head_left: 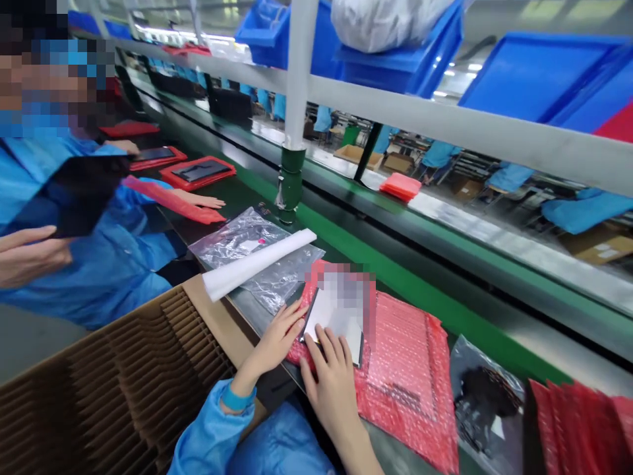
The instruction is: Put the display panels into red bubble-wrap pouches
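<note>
A flat, tablet-sized panel (pixel 335 305) with a pale face and dark edges lies on red bubble wrap (pixel 293 353) in front of me. My left hand (pixel 275 340) rests at the panel's left edge, fingers stretched out over the wrap. Spread fingers of my right hand (pixel 332 379) lie flat across the panel's lower part. Neither hand grips anything. Just right of the panel, a larger red bubble-wrap bag (pixel 403 359) lies flat; part of the panel's upper edge is blurred out.
A white foam roll (pixel 260 264) lies over a clear plastic bag (pixel 237 241). A cardboard box with dividers (pixel 123 382) stands lower left. A co-worker (pixel 113 231) holds a dark panel (pixel 89 194). A post (pixel 293 178) rises behind; a bag of dark parts (pixel 487 402) lies right.
</note>
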Demonstrator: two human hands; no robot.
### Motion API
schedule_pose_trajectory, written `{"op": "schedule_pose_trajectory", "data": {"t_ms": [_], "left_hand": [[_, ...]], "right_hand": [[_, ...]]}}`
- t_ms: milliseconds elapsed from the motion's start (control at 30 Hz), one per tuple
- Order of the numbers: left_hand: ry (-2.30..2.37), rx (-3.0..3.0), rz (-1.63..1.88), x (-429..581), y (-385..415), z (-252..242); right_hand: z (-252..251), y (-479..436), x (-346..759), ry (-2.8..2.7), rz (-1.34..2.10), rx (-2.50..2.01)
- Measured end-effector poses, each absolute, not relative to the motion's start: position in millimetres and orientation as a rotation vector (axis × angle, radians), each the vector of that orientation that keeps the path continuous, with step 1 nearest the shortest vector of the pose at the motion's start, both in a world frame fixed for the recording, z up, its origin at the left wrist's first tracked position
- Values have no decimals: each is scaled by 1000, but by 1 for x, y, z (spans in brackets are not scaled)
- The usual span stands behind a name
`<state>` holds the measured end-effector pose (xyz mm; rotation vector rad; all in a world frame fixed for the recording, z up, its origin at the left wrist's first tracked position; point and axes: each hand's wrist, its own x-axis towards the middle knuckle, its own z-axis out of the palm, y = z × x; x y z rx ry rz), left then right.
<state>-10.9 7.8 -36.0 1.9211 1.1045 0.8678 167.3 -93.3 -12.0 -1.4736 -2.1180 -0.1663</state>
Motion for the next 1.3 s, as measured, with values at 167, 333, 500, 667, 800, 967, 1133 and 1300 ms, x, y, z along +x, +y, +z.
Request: {"op": "schedule_pose_trajectory", "data": {"t_ms": [167, 333, 500, 667, 800, 967, 1133, 1300], "left_hand": [[1140, 1954, 939, -17, -4, -45], [1059, 2156, 1114, -18, -11, -51], [896, 2249, 1218, -12, -16, -51], [927, 2195, 1168, -11, -18, -47], [974, 2196, 1073, -12, -17, -44], [978, 2205, 1045, -11, -17, -41], [1010, 2168, 1021, -10, -18, -40], [987, 2166, 1050, -10, -17, -43]], "right_hand": [[15, -133, 210, -1813, -55, -1465], [17, -187, 331, -1296, -207, -1878], [-6, -227, 415, -880, -29, -2333], [-15, -225, 432, -774, 93, -2517], [-12, -215, 448, -725, 256, -2614], [-7, -213, 465, -775, 469, -2535], [-1, -216, 470, -822, 586, -2398], [3, -220, 472, -806, 602, -2304]]}}
